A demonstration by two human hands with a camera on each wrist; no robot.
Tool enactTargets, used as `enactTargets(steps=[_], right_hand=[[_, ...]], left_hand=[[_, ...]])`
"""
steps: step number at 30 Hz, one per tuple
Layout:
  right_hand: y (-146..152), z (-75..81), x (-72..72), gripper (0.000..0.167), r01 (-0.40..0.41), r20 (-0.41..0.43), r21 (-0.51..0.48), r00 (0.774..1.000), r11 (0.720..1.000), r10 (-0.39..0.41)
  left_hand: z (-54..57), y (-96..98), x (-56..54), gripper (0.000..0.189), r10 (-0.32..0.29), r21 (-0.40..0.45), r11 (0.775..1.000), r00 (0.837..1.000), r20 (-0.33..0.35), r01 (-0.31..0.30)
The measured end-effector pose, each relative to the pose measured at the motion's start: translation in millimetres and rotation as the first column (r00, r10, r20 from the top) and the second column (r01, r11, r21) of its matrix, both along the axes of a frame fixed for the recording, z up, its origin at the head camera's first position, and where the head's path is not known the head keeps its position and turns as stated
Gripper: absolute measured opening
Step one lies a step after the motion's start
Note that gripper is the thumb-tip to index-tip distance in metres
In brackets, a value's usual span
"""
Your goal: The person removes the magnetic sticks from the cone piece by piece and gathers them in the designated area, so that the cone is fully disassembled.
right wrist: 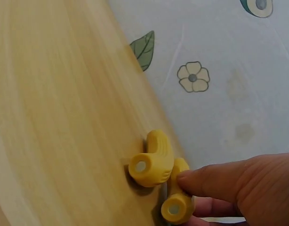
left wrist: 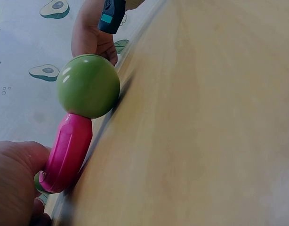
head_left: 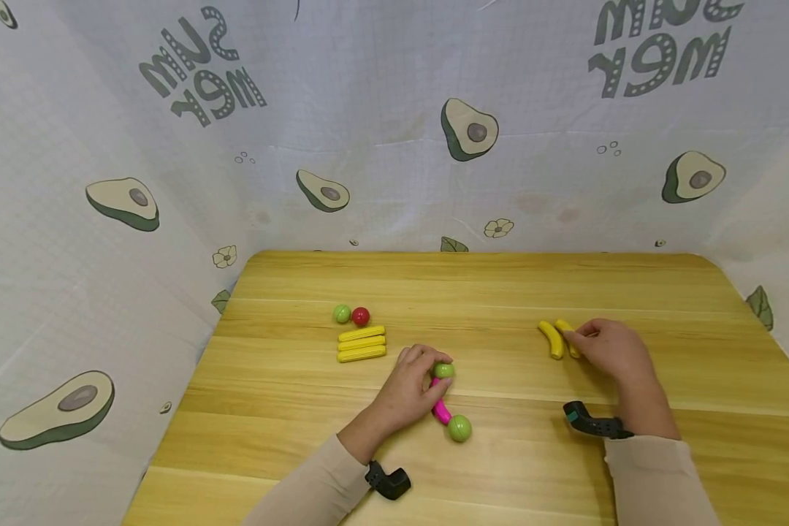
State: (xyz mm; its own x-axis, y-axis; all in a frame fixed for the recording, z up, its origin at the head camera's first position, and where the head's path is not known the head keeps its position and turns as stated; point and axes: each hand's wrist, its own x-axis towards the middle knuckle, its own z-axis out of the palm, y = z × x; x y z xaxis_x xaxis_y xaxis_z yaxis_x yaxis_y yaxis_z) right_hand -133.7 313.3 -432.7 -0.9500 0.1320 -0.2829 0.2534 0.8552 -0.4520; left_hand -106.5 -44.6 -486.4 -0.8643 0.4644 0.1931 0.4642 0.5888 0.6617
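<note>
In the head view, my left hand [head_left: 404,387] pinches a green ball [head_left: 444,371] between fingers and thumb. A pink curved stick [head_left: 442,411] runs from it to a second green ball [head_left: 459,428] nearer the front. The left wrist view shows the thumb by the pink stick [left wrist: 69,153], whose other end meets a large-looking green ball [left wrist: 88,87]. Farther right, my right hand [head_left: 608,347] pinches one yellow curved stick [right wrist: 175,188] between thumb and fingers. Just left of it lies another yellow curved stick [head_left: 551,340]. Both have pale round discs in their ends.
Left of my left hand, several ribbed yellow straight sticks [head_left: 361,343] lie side by side. Behind them are a green ball [head_left: 342,314] and a red ball [head_left: 361,316]. A patterned white curtain [head_left: 381,131] rises behind the wooden table [head_left: 473,285].
</note>
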Motion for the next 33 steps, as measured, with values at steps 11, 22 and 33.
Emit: enactTargets(steps=[11,22,33], right_hand=[[-4.3,-3.9,0.6,0.059,0.012,-0.021,-0.007,1.0,1.0,-0.012],[-10.1,7.2,2.9,0.061,0.052,-0.085,0.01,0.995,0.999,-0.051],[-77.2,25.8,9.0,0.028,-0.275,-0.213,-0.057,0.942,0.96,0.257]], left_hand=[[1.6,-0.5,1.0,0.027,-0.003,0.001,1.0,1.0,0.011,0.003],[1.6,-1.0,1.9,0.032,0.006,-0.009,1.0,1.0,0.004,-0.006],[0.4,-2.0,1.3,0.033,0.043,0.112,0.992,0.997,0.061,-0.05]])
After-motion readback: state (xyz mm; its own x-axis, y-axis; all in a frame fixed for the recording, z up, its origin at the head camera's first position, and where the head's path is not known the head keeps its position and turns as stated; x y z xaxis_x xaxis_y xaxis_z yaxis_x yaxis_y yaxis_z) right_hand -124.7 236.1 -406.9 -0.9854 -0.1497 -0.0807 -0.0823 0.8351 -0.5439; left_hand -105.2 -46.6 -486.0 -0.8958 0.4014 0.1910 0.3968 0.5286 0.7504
